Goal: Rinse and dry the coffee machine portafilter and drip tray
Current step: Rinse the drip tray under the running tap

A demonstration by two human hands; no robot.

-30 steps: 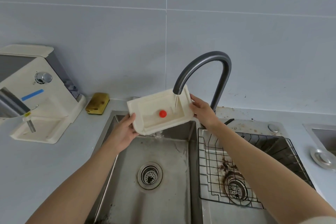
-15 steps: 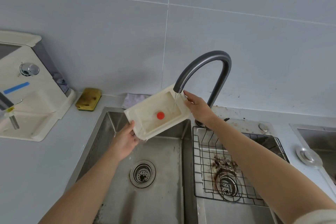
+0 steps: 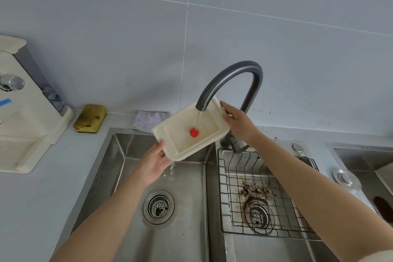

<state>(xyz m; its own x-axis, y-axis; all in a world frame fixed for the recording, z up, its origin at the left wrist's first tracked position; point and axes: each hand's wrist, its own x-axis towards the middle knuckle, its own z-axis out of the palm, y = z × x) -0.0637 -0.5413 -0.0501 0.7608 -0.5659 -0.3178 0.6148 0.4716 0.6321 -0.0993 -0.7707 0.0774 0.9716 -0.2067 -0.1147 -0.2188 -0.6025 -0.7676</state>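
Drip tray mid-rinse under the running tap.
The cream drip tray (image 3: 170, 136) is held tilted over the left sink basin (image 3: 182, 232), with faucet (image 3: 234, 70) water hitting near its red float (image 3: 194, 132) and spilling off the low corner. The left hand (image 3: 153, 161) grips the lower end, the right hand (image 3: 238, 123) the upper. Drying is not yet done, and no portafilter is visible.

Cream drip tray (image 3: 180, 144) with red float (image 3: 194, 132), dark grey faucet (image 3: 234, 76), mustard-yellow sponge (image 3: 90, 118), lilac cloth (image 3: 148, 120)
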